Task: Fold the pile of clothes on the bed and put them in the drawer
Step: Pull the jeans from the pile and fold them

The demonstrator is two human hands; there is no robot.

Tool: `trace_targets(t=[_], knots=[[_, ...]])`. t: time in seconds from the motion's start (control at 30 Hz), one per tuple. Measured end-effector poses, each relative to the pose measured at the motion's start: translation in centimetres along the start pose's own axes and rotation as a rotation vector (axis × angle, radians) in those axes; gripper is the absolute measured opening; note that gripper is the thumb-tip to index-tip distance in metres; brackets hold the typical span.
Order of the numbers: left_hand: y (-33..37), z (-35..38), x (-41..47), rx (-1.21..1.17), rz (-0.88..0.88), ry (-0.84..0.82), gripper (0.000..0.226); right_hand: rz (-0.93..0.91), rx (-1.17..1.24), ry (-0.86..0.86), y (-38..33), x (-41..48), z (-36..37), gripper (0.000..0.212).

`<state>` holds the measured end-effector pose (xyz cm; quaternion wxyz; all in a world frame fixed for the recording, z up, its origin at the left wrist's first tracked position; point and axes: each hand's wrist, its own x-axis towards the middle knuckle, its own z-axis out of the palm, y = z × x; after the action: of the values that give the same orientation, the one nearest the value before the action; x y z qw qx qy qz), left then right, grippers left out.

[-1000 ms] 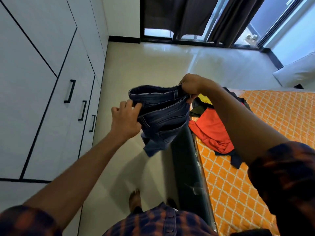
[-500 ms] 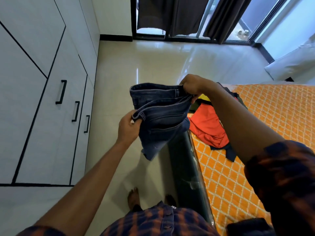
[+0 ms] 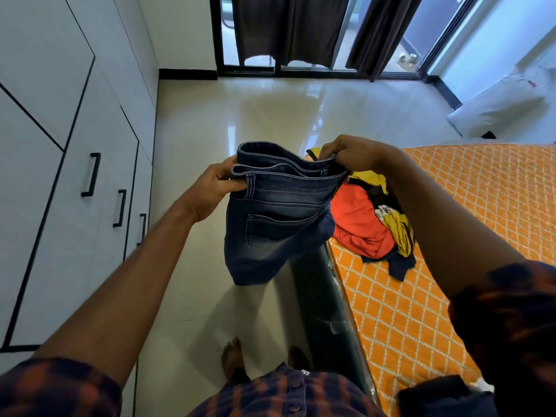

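Above the floor [image 3: 240,121], both hands' fingers [image 3: 231,188] clamp the folded jeans [image 3: 270,218] by the waistband.

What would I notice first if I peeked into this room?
Probably the dark blue jeans, held up in the air in the middle by the left hand and the right hand at the waistband. Next, the bright orange bedspread on the right, with a pile of clothes in orange-red, yellow and navy at its near edge. On the left stands a white wardrobe with black handles.
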<state>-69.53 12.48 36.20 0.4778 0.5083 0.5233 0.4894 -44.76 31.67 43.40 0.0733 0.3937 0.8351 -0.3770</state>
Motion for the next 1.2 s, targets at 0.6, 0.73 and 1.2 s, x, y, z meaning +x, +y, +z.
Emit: trace_targets(t=[0.6,0.73,1.2], knots=[[5.4,-0.5,-1.3,0.146,0.156,0.34,0.013,-0.278,0.932,0.279,3.0,-1.6,8.2,0.035],[6.3,-4.4,-2.2,0.093,0.075,0.355,0.017,-0.245,0.92,-0.014,1.1,1.3,6.7,0.046],[5.5,-9.8,0.0,-0.026,0.128,0.498,0.02,-0.447,0.753,0.275,-4.8,7.4,3.3,0.03]])
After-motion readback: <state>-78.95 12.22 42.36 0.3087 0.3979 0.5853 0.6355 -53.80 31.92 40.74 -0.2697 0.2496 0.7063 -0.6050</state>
